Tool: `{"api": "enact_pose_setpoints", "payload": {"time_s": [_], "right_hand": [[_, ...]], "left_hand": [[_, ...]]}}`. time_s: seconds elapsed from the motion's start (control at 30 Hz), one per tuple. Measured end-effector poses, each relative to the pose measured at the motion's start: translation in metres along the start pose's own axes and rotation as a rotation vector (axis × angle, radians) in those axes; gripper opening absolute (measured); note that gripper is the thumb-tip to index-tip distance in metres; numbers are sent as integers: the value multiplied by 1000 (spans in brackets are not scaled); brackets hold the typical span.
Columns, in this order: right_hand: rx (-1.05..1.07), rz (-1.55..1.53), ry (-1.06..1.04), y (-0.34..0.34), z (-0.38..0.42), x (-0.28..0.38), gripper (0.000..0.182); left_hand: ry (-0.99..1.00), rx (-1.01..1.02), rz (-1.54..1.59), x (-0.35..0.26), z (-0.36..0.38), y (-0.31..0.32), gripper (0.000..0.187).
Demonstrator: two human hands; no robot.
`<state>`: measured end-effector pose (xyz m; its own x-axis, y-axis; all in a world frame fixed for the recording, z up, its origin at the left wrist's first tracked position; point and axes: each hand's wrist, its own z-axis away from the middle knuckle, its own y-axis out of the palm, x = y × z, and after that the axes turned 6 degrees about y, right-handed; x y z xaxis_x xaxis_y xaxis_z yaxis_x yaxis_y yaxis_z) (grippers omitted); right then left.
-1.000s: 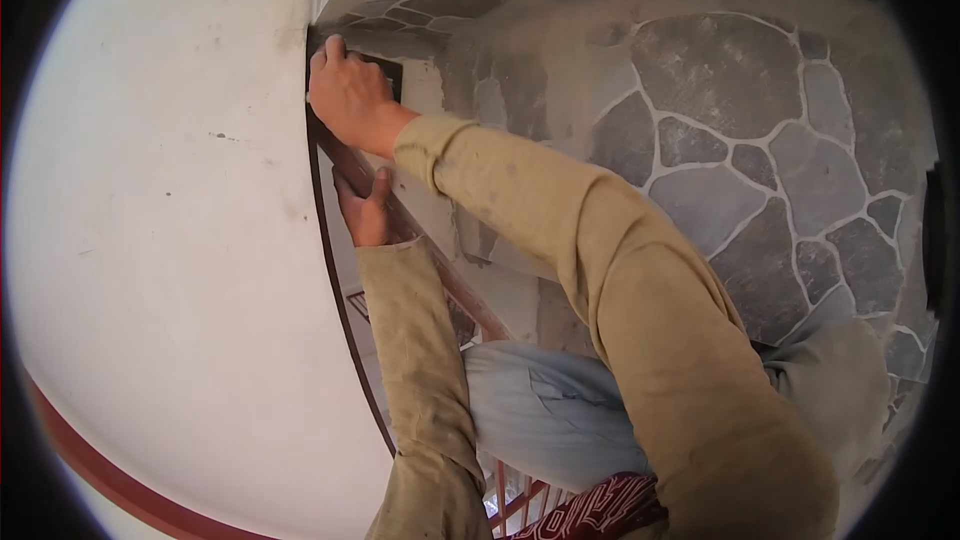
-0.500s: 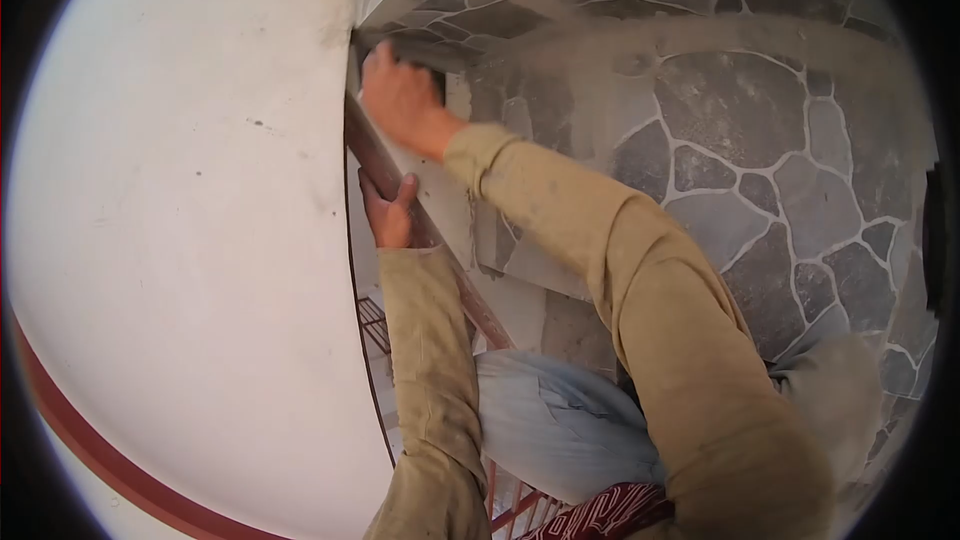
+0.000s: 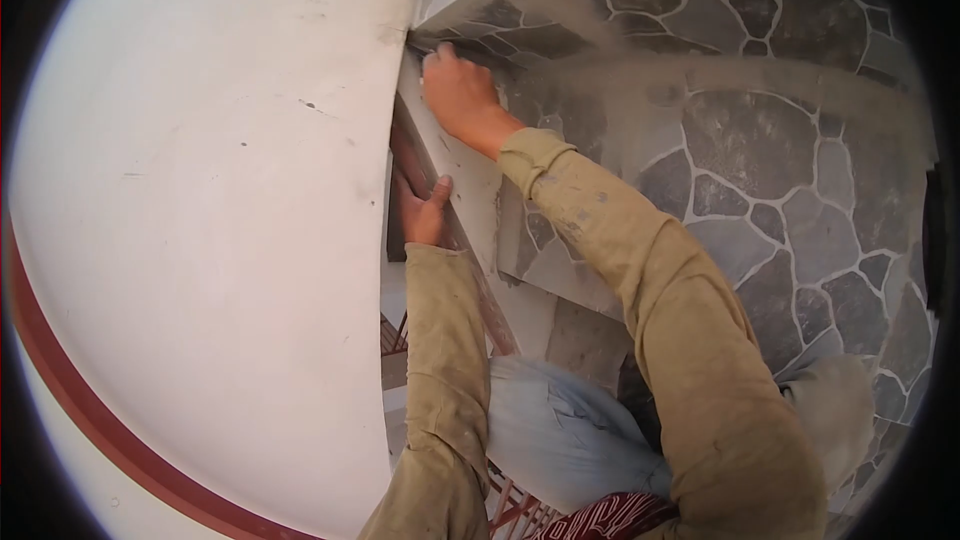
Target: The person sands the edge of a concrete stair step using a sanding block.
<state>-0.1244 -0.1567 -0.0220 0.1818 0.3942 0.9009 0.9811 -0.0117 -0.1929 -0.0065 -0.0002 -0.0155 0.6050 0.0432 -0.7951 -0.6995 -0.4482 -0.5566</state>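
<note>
My left hand point(image 3: 425, 212) grips a worn reddish-brown rail point(image 3: 482, 295) that slants along a pale ledge; the thumb lies over its near side and the fingers are partly hidden behind it. Higher up, my right hand point(image 3: 462, 98) is closed over the top of the pale ledge point(image 3: 470, 168), near the corner where the white wall meets the stonework. The fingers are curled together, and whatever they hold, if anything, is hidden from view.
A large white wall point(image 3: 220, 190) fills the left side, with a dark red band point(image 3: 90, 430) along its lower edge. Stone paving point(image 3: 750, 130) with pale joints covers the right. Red metal railings point(image 3: 520, 510) stand below my legs.
The view has shifted, so the wall edge and both hands appear farther right. My right hand, blurred earlier, is now sharper and remains near the corner. My left hand keeps its grip on the rail.
</note>
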Motion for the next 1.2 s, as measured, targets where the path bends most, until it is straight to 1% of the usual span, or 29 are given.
{"api": "enact_pose_setpoints", "payload": {"time_s": [0.03, 0.1, 0.13, 0.2, 0.27, 0.33, 0.37, 0.43, 0.47, 0.53, 0.57, 0.6, 0.63, 0.67, 0.73, 0.77, 0.8, 0.83, 0.87, 0.93, 0.97, 1.0, 1.03, 1.07, 1.1, 1.13, 1.17, 1.2], "right_hand": [[-7, 2, -16, -2, -2, 2, 20], [87, 136, 59, -2, -2, 7, 20], [78, 141, 45, 0, -3, 10, 20], [-94, 98, -43, 6, 1, 16, 20], [-62, 104, -51, 5, -2, 12, 21], [15, 129, -11, 7, -2, 5, 21], [17, 126, -24, 4, -1, 2, 21], [126, 142, 15, -3, 1, -7, 20], [127, 144, -9, -6, 3, -9, 20], [285, 198, 110, -12, 7, -11, 21], [279, 211, 85, -11, 9, -7, 21], [221, 196, 93, -11, 14, -2, 22], [167, 179, 107, -13, 16, 3, 23], [166, 191, 94, -13, 14, 9, 23], [13, 80, -51, -11, 9, 20, 20], [20, 92, -65, -12, 7, 17, 20], [32, 57, -11, -9, 8, 11, 16], [43, 22, 46, -4, 9, 4, 13], [46, 28, 31, -1, 10, -4, 13], [92, 92, 101, -5, 16, -11, 12], [95, 98, 95, -4, 12, -13, 12], [91, 64, 53, -17, 9, 1, 12], [89, 32, 17, -22, 10, 9, 12], [98, 41, 21, -17, 9, 9, 12], [55, 34, -21, -11, 6, 8, 13], [10, 24, -63, -6, 6, 6, 13], [14, 25, -61, -1, 9, -4, 13], [56, 36, 27, 8, 12, -23, 18]], "left_hand": [[14, -7, 7, 2, -3, -2, 99], [-38, 9, -93, 8, -7, -7, 99], [-24, 4, -85, 8, -9, -6, 99], [-64, -48, -111, 8, -5, -4, 99], [-59, -38, -110, 7, -5, -2, 99], [57, -12, -157, 12, -5, -6, 96], [61, -24, -155, 14, -5, -7, 96], [82, -34, -196, 6, -2, -3, 97], [92, -55, -188, 1, 0, -3, 97], [-9, -59, -279, -4, 1, -1, 98], [15, -87, -290, 2, 0, 0, 98], [29, -98, -274, 13, -3, -1, 98], [42, -84, -145, 21, -4, -2, 98], [52, -73, -16, 31, -4, -3, 99], [47, -74, -1, 32, -6, -4, 99], [41, -68, -3, 33, -7, -3, 100], [39, -79, 6, 33, -5, -4, 100], [41, -81, -111, 33, -5, -6, 99], [48, -85, -227, 32, -6, -6, 99], [85, -92, -215, 42, -9, -9, 100], [120, -83, -216, 48, -11, -9, 100], [116, -88, -208, 33, -7, -5, 100], [95, -81, -174, 3, 0, 0, 101], [71, -73, -139, -12, 4, 5, 102], [65, -64, -207, -8, 1, 1, 104], [56, -63, -205, -3, 1, 1, 104], [53, -63, -205, 1, 0, -1, 103], [50, -65, -205, 2, 0, -2, 103]]}}
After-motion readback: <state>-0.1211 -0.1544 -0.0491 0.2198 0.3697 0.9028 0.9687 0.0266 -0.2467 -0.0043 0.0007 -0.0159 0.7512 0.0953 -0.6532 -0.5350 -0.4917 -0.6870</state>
